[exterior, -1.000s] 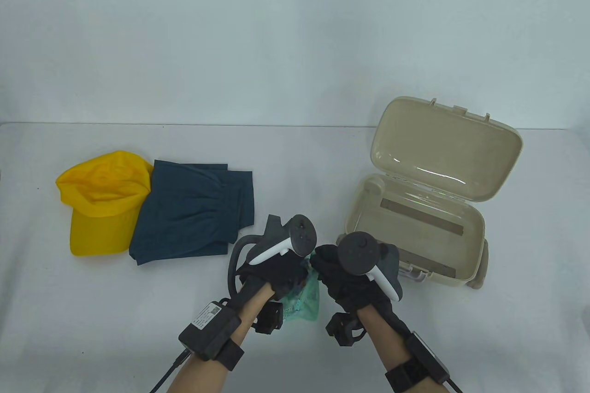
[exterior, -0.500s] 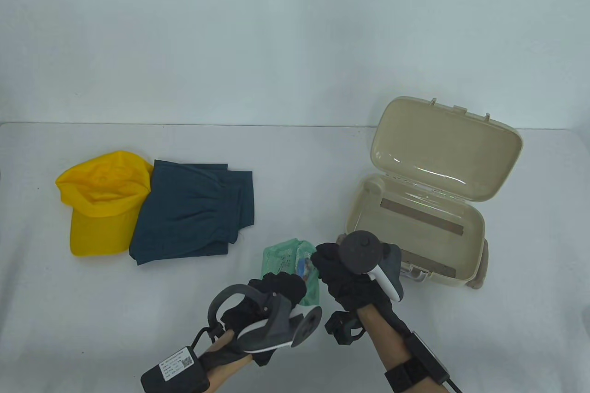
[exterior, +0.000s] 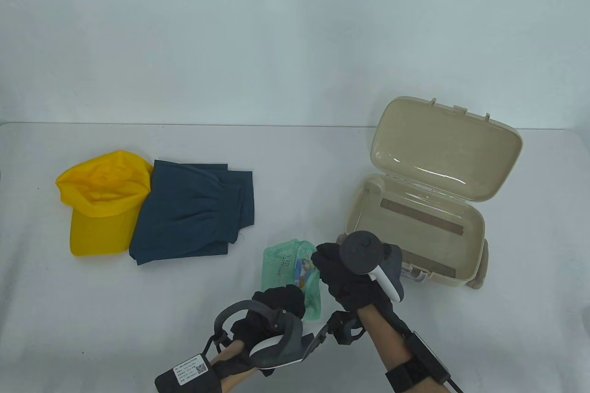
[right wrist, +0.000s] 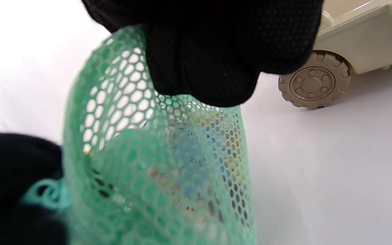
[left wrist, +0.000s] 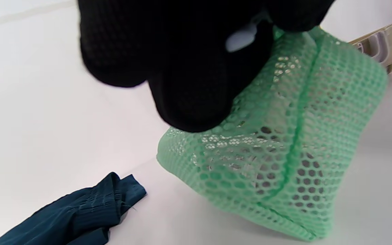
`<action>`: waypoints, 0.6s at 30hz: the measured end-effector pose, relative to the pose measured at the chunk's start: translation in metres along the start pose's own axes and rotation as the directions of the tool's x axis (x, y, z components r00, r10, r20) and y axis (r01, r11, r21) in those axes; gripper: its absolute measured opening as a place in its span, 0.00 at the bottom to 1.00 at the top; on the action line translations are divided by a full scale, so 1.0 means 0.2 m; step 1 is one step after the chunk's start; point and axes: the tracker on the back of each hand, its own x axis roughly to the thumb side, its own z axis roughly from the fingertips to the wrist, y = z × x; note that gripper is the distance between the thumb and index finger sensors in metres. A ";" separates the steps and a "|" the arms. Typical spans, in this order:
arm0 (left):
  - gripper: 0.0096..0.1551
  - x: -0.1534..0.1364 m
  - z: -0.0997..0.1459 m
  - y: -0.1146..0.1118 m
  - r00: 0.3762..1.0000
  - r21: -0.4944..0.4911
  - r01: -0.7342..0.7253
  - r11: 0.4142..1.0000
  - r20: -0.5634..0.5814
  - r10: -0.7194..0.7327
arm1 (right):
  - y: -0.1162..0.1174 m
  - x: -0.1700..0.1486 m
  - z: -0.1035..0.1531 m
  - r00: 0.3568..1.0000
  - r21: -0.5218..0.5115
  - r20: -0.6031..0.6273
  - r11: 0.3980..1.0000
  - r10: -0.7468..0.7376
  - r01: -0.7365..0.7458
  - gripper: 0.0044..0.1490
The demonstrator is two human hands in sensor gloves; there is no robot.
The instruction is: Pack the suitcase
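A green mesh pouch (exterior: 282, 264) with small colourful items inside lies on the table between my hands. My left hand (exterior: 281, 298) pinches its near edge; in the left wrist view the gloved fingers (left wrist: 189, 68) curl onto the pouch (left wrist: 284, 153). My right hand (exterior: 334, 268) pinches the pouch's right side, and in the right wrist view its fingers (right wrist: 209, 58) clamp the mesh (right wrist: 155, 163). The beige toy suitcase (exterior: 474, 227) stands open at the right, lid raised, inside bare. A yellow cap (exterior: 101, 199) and folded dark blue shorts (exterior: 193, 213) lie at the left.
The suitcase's wheel (right wrist: 313, 80) sits on the table close to my right hand. The white table (exterior: 295, 158) runs back to a pale wall.
My left hand has turned over and drawn back toward me, uncovering the pouch's far part, and now grips its near edge. My right hand has stayed put on the pouch.
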 end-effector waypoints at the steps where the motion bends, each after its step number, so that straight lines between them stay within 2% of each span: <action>1: 0.26 -0.02 0.00 0.01 1.000 -0.009 -0.020 1.000 -0.002 0.020 | 0.00 0.00 0.00 1.000 0.002 0.011 1.000 -0.008 0.008 0.28; 5: 0.25 -0.11 -0.04 0.03 0.976 -0.063 -0.219 0.974 -0.022 0.218 | -0.04 0.00 0.02 0.998 0.009 0.043 0.999 -0.046 0.046 0.33; 9: 0.25 -0.25 -0.09 0.02 0.889 -0.114 -0.458 0.882 -0.082 0.451 | -0.10 0.07 0.09 0.983 0.000 0.183 1.000 0.017 -0.017 0.34; 14: 0.23 -0.37 -0.15 -0.03 0.769 -0.173 -0.640 0.749 -0.152 0.621 | -0.05 0.18 0.14 0.930 0.043 0.303 0.972 0.207 -0.230 0.29; 18: 0.23 -0.41 -0.16 -0.06 0.728 -0.183 -0.686 0.705 -0.177 0.662 | 0.05 0.21 0.15 0.860 0.079 0.321 0.893 0.397 -0.442 0.38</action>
